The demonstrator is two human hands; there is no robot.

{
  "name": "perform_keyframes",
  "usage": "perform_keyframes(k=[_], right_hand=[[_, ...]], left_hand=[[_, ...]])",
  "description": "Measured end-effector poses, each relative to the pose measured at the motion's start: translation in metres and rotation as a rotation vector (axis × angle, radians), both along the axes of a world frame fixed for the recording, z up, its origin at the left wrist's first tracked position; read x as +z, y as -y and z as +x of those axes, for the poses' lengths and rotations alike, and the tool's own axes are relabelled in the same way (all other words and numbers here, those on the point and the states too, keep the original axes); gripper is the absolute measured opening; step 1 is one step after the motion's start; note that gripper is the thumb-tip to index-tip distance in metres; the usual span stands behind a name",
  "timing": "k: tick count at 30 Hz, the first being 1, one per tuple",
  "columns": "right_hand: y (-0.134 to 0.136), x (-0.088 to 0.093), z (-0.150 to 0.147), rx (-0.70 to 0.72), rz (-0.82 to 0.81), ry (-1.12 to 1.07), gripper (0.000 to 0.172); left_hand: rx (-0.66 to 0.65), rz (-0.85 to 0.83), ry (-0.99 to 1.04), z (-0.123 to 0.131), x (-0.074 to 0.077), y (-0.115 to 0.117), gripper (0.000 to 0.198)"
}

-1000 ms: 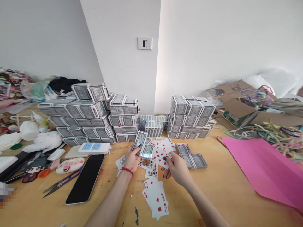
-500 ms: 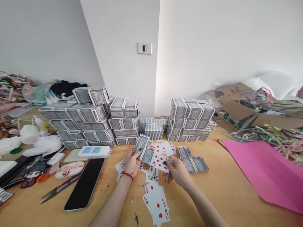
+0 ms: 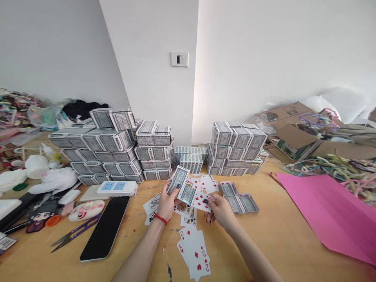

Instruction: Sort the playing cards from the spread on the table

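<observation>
My left hand (image 3: 167,201), with a red string bracelet, is closed on a grey-backed folded card piece (image 3: 178,179) held tilted above the table. My right hand (image 3: 220,211) pinches the edge of a red-pip playing card (image 3: 201,201), face up. The card's left end meets the folded piece; whether it is tucked in, I cannot tell. Under and around my hands lie loose face-up playing cards (image 3: 185,208). Nearer me are a two of diamonds (image 3: 194,250) and other red cards, overlapping. Just right of my right hand rests another folded card piece (image 3: 238,199), unfolded outward.
Stacked card-built blocks (image 3: 100,145) stand at the back left, with more blocks (image 3: 237,149) at the back right. A phone (image 3: 105,229), thread snips (image 3: 75,233) and a white power strip (image 3: 116,188) lie left. Pink paper (image 3: 329,211) and a cardboard box (image 3: 299,143) are right.
My left hand has shifted slightly right with the folded card piece, which now covers more of the card's left end. My right hand has moved very little.
</observation>
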State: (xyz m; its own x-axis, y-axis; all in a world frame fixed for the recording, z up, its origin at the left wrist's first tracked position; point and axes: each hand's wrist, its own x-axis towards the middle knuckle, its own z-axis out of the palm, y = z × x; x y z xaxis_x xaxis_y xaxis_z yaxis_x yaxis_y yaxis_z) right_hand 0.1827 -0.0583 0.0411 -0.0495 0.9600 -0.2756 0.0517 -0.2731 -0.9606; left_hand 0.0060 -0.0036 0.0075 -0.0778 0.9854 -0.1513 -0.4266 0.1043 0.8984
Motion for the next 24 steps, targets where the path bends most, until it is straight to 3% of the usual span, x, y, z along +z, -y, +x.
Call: perform_keyframes(k=[12, 24], right_hand=[[0.002, -0.01, -0.007, -0.006, 0.01, -0.036, 0.016], [-0.008, -0.038, -0.002, -0.008, 0.066, -0.061, 0.031]], left_hand=[[-0.055, 0.057, -0.098, 0.008, 0.006, 0.008, 0.039], [-0.132, 0.097, -0.147, 0.011, 0.011, 0.013, 0.039]])
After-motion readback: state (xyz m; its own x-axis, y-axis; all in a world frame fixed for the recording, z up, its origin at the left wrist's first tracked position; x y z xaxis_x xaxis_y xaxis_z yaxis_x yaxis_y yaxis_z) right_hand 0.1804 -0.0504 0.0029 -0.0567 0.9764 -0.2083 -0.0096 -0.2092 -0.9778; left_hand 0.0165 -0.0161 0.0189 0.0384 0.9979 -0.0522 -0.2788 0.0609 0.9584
